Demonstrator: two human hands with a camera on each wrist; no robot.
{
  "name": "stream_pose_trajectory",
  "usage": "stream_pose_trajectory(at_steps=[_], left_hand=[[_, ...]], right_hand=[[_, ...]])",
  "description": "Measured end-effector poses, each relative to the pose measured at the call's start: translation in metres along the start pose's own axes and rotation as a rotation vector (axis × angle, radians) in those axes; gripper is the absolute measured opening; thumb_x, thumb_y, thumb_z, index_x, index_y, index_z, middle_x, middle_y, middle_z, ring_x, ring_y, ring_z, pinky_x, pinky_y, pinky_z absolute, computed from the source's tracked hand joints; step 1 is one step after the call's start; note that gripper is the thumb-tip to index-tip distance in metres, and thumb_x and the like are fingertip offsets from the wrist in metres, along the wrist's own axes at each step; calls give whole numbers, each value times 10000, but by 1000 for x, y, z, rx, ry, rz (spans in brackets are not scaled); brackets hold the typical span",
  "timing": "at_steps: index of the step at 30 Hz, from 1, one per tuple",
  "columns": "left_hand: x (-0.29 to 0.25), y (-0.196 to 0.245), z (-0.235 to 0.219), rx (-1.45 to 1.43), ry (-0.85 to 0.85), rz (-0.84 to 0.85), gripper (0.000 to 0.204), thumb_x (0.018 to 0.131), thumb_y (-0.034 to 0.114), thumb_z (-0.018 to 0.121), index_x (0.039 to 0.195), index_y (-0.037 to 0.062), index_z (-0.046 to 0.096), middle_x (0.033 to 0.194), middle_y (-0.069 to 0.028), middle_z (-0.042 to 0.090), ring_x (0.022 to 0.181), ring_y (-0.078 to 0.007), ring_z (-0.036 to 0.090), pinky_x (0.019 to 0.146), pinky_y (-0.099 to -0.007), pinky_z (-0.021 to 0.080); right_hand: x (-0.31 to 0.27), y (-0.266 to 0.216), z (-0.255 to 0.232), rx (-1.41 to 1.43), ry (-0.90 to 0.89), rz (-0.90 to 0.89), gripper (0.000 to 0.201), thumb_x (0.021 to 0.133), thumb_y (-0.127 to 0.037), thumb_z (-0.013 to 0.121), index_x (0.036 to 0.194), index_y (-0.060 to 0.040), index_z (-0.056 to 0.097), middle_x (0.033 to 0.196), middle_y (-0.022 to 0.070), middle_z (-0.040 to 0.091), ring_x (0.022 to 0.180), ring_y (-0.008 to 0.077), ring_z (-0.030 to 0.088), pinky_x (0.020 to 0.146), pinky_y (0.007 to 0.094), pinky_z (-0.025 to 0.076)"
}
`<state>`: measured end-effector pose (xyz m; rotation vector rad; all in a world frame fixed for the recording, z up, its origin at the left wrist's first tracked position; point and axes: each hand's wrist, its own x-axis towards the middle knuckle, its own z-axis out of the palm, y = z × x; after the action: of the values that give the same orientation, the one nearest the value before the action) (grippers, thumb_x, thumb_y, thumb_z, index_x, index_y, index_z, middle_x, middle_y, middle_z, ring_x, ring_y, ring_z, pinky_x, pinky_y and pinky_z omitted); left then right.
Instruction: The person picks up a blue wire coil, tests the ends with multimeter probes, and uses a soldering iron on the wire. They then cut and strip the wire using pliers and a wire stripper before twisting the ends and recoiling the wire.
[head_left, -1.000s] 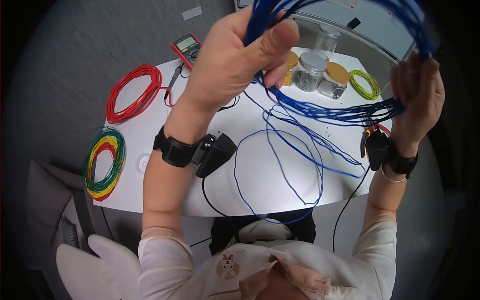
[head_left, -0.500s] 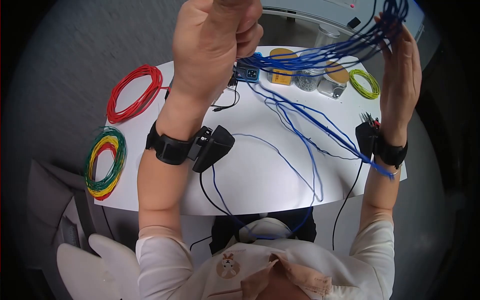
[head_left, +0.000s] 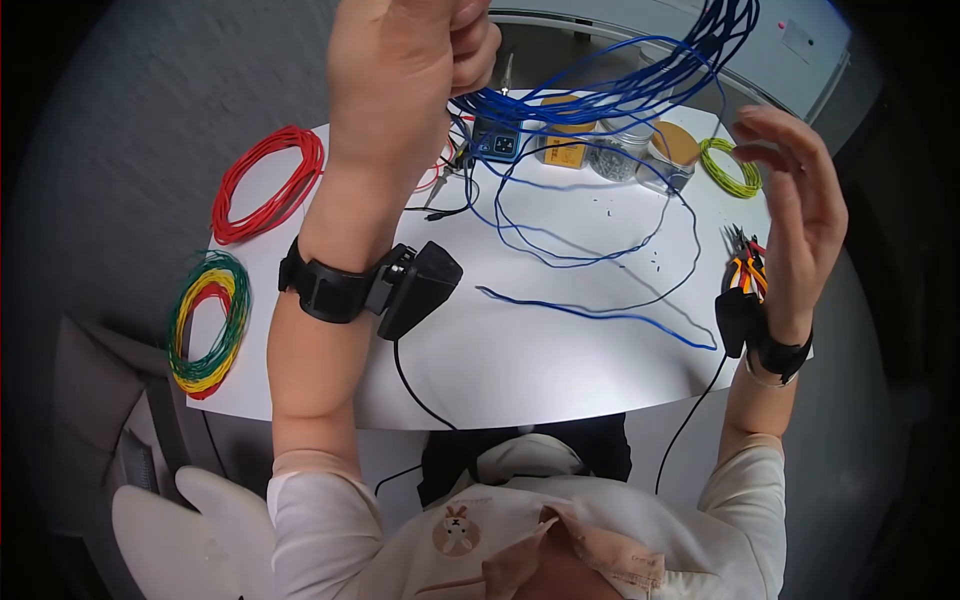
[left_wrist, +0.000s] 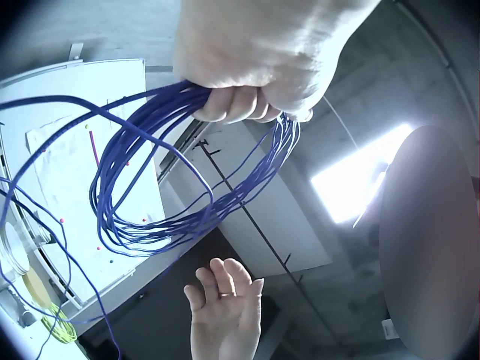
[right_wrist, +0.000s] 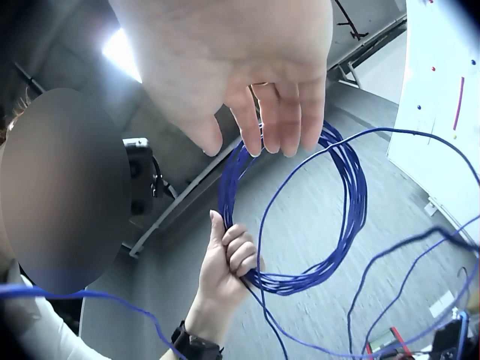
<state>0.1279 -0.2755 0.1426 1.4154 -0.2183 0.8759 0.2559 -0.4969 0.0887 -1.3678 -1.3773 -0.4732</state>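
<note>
Raised high at the top of the head view, my left hand grips one side of a blue wire coil. In the left wrist view its fingers curl round the bundled loops. My right hand is to the right of the coil, apart from it, with fingers loosely bent and nothing held. The right wrist view shows the left hand on the coil's lower left side. Loose blue strands hang from the coil, and a folded length appears over the white table.
At the left lie a red coil and a green, yellow and red coil. Jars, a blue device and a yellow-green coil stand or lie at the back. Pliers are near the right wrist.
The right hand has come off the blue coil and moved lower. The left hand has moved up and to the left with the coil, and the loose strands have swung and shifted.
</note>
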Motion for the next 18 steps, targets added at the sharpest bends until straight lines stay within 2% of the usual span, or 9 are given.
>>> stream_pose_trajectory(at_steps=[1,4,6,8,9,12,15,18], left_hand=[[0,3,0,-12,-4,-1,559,830,640,448,556,169,324,506,73,245,393,-37,244,362,-189,167],[2,11,2,-9,10,3,557,825,641,459,553,175,322,496,79,237,385,-35,234,359,-189,161],[3,15,3,-8,26,7,557,824,643,463,551,178,323,488,82,231,381,-35,230,358,-189,162],[3,18,6,-15,44,3,557,823,645,465,549,181,324,479,84,228,378,-36,228,357,-189,165],[2,19,7,-11,39,3,557,824,646,463,549,180,326,478,83,230,378,-36,230,356,-188,167],[-1,16,8,-4,12,-18,558,827,647,454,551,177,332,479,80,241,379,-37,238,353,-185,174],[-4,12,12,-6,-5,-48,559,831,646,445,554,172,338,484,76,252,382,-39,244,351,-185,178],[-4,11,13,-40,-33,-60,560,834,643,440,561,164,343,496,74,260,388,-39,250,353,-188,185]], right_hand=[[-1,1,3,21,-13,-9,311,814,-77,585,1112,10,582,1094,133,608,1019,230,576,840,312,465],[5,-12,11,-60,-140,-30,358,769,-121,650,1100,0,593,1097,118,611,1000,217,584,817,304,468],[10,-20,16,-133,-312,-86,396,718,-170,730,1067,-24,612,972,101,640,842,193,612,712,277,464],[6,-28,27,-132,-353,-79,397,697,-177,757,1041,-32,621,898,82,646,717,171,600,611,261,454],[4,-33,26,-224,-374,-116,378,697,-124,740,1022,18,609,896,115,652,679,175,608,588,252,475],[6,-47,34,-387,-163,-359,331,659,-40,763,957,8,626,868,83,654,639,130,589,515,220,444],[21,-57,40,-515,-282,-369,277,639,-20,762,884,-36,632,784,73,622,583,148,570,481,246,418],[17,-49,52,-559,-432,-302,232,674,-70,739,873,-68,621,778,48,583,616,187,571,510,301,431]])
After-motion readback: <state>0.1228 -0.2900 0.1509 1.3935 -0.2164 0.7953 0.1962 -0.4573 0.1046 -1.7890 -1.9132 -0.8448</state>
